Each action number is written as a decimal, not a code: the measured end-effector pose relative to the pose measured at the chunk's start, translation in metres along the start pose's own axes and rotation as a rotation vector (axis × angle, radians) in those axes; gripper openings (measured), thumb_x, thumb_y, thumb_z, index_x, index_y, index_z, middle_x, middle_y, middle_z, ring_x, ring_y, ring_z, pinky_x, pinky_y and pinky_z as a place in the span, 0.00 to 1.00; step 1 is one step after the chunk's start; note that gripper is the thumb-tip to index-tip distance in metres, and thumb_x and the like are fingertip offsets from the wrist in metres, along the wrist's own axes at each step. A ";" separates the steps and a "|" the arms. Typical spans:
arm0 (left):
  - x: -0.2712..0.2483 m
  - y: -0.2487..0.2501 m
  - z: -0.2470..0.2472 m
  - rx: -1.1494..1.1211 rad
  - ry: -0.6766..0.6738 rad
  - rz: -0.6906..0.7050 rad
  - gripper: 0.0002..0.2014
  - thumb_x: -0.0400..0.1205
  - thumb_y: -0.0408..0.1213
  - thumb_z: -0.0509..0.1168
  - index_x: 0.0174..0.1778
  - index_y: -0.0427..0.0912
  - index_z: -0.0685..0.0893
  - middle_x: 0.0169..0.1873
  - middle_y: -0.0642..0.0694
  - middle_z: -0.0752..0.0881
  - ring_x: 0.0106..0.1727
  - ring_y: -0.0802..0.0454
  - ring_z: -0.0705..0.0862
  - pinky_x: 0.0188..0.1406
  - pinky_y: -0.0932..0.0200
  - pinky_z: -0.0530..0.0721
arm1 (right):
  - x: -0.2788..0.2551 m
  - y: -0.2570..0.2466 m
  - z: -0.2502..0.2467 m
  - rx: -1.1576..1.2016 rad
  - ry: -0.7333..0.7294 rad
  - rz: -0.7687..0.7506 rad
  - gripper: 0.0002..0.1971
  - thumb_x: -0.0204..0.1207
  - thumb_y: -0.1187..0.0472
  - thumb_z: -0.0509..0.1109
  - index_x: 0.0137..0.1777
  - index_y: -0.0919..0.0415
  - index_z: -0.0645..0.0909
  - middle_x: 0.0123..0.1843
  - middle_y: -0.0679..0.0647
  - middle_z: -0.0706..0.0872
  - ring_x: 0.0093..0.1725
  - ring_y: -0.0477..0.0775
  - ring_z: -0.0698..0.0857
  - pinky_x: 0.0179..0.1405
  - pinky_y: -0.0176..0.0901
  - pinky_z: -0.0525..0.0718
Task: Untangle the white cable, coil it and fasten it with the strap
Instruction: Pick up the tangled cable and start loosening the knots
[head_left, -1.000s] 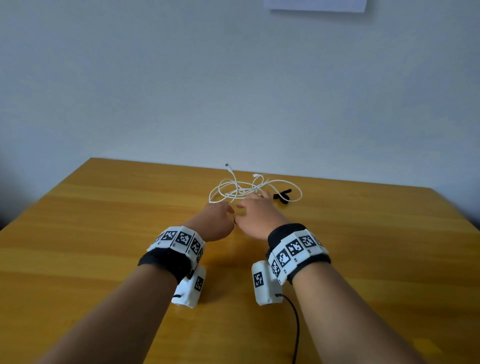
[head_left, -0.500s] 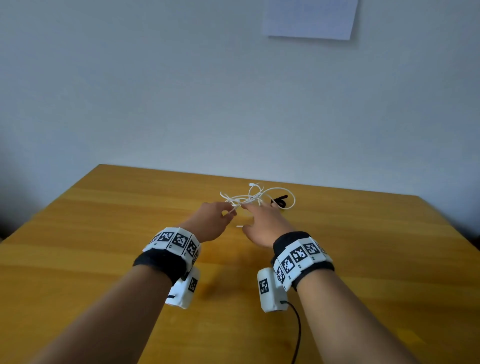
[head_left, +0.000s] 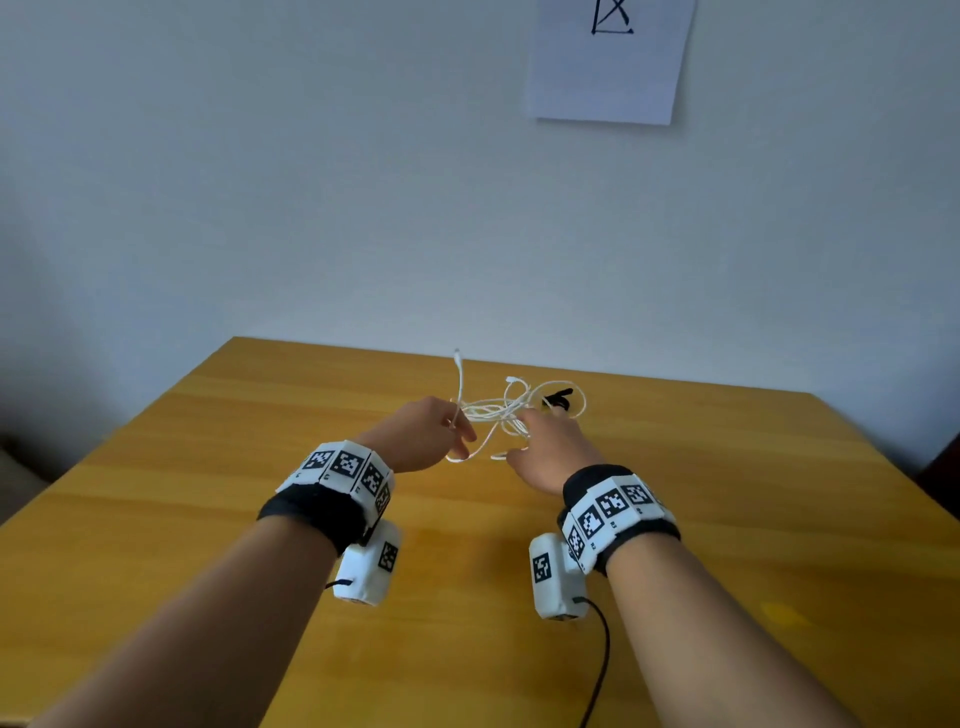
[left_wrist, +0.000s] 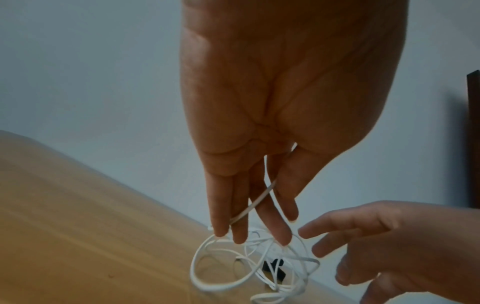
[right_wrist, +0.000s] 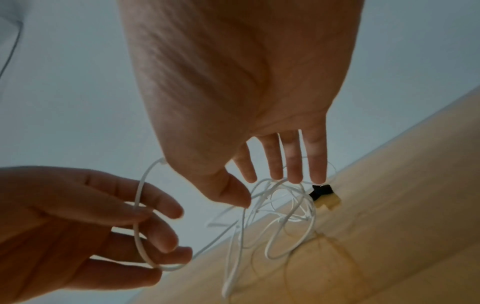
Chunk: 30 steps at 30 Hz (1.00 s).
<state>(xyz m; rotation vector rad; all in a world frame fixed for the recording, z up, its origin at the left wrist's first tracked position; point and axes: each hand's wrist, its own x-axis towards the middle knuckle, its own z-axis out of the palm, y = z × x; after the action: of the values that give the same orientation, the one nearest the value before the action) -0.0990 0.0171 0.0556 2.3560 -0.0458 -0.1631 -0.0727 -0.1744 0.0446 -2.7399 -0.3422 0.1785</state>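
The tangled white cable (head_left: 493, 413) hangs in loose loops between my hands, just above the far middle of the wooden table (head_left: 208, 493). My left hand (head_left: 460, 431) pinches one strand, whose plug end sticks up above the fingers. In the left wrist view the strand (left_wrist: 192, 267) runs between the thumb and fingers of that hand (left_wrist: 259, 230). My right hand (head_left: 522, 436) is spread with straight fingers touching the loops (right_wrist: 135, 230); its thumb and fingertips (right_wrist: 270, 189) grip nothing. The black strap (head_left: 558, 399) (left_wrist: 272, 269) (right_wrist: 320, 190) lies on the table behind the tangle.
A sheet of paper (head_left: 608, 67) hangs on the wall behind the table. A black wire (head_left: 597, 665) trails from my right wrist camera toward me. Something dark (head_left: 945, 467) stands past the table's right edge.
The cable has come up off the table, lifted by my left hand. The hands have moved slightly apart, drawing the tangle out between them. The head view has tilted upward.
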 end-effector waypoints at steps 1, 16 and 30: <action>-0.004 0.001 0.000 -0.055 0.006 -0.004 0.10 0.84 0.31 0.63 0.49 0.46 0.89 0.41 0.52 0.93 0.43 0.58 0.87 0.45 0.58 0.85 | -0.006 -0.005 -0.001 0.033 0.026 -0.027 0.29 0.82 0.54 0.70 0.83 0.54 0.71 0.86 0.60 0.66 0.83 0.64 0.71 0.76 0.59 0.78; -0.042 0.024 -0.025 -0.611 0.153 0.116 0.18 0.93 0.37 0.50 0.48 0.32 0.81 0.27 0.42 0.78 0.30 0.41 0.86 0.40 0.40 0.91 | -0.037 -0.041 0.023 0.256 0.012 -0.269 0.09 0.86 0.53 0.67 0.59 0.53 0.86 0.63 0.48 0.89 0.59 0.48 0.85 0.56 0.43 0.79; -0.027 -0.011 -0.013 0.410 0.146 0.003 0.34 0.84 0.57 0.65 0.84 0.48 0.64 0.61 0.42 0.88 0.55 0.47 0.87 0.53 0.50 0.83 | -0.026 -0.001 0.021 -0.090 0.130 -0.197 0.16 0.81 0.66 0.71 0.63 0.47 0.87 0.66 0.45 0.89 0.73 0.53 0.81 0.78 0.54 0.71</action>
<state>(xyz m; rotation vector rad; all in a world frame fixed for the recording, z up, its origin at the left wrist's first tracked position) -0.1242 0.0360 0.0595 2.7703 -0.0125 0.0251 -0.1010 -0.1730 0.0276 -2.7664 -0.5927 -0.0679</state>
